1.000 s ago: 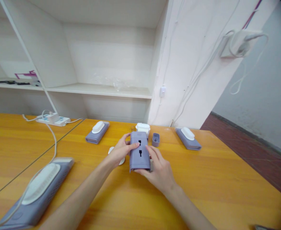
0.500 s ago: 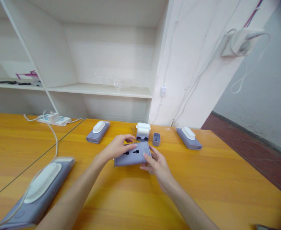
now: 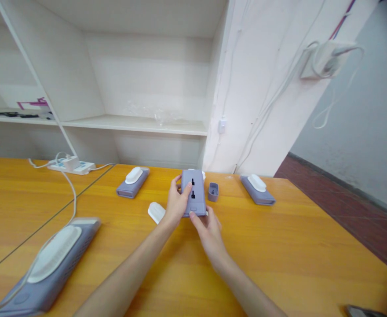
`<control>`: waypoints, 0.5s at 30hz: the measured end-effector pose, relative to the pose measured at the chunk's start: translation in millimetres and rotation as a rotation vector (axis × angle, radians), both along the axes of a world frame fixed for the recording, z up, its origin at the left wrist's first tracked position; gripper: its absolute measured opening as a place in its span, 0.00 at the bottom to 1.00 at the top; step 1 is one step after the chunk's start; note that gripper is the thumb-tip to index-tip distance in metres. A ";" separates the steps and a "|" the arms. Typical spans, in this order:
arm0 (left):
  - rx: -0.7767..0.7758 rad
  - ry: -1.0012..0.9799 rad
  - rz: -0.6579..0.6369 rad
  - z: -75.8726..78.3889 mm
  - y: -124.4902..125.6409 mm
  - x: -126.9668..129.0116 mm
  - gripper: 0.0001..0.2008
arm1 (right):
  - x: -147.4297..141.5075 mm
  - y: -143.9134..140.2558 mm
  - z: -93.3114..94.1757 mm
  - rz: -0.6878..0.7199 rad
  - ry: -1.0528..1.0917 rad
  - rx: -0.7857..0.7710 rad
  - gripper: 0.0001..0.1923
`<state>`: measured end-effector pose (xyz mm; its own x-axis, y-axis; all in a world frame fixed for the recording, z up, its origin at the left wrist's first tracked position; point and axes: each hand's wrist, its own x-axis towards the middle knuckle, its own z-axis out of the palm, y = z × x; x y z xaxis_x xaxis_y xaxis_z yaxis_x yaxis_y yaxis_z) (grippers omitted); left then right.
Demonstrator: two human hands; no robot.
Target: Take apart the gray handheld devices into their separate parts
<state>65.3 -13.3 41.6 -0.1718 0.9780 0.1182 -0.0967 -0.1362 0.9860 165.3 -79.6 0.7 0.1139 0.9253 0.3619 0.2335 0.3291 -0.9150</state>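
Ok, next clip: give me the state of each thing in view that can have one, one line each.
Left hand: gripping the purple casing's left edge.
Right hand: holding the casing's near end from below.
Purple casing: held up off the table, slotted face toward the camera.
White pad: loose on the table, beside the left hand.
Small purple cap: standing on the table, open side up.
Power strip: plug inserted, cable attached.
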 end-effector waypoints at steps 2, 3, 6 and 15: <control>0.030 -0.009 -0.034 1.3 3.2 1.0 0.28 | 5.1 4.3 -1.7 0.002 0.038 -0.040 0.19; 0.048 -0.016 -0.059 1.2 4.2 1.2 0.28 | 8.4 6.4 -1.6 0.029 0.091 -0.085 0.20; 0.105 -0.035 -0.151 -2.9 5.2 1.2 0.29 | 18.1 11.3 -1.0 0.137 0.229 -0.195 0.22; 0.186 -0.084 -0.287 -13.9 1.4 6.7 0.29 | 26.3 19.8 -12.2 0.225 0.352 -0.237 0.25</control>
<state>72.0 -11.9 27.8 0.0901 0.9509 0.2960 -0.2365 -0.2682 0.9339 191.6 -59.9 -11.6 -0.0215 0.9933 0.1133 -0.1568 0.1085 -0.9816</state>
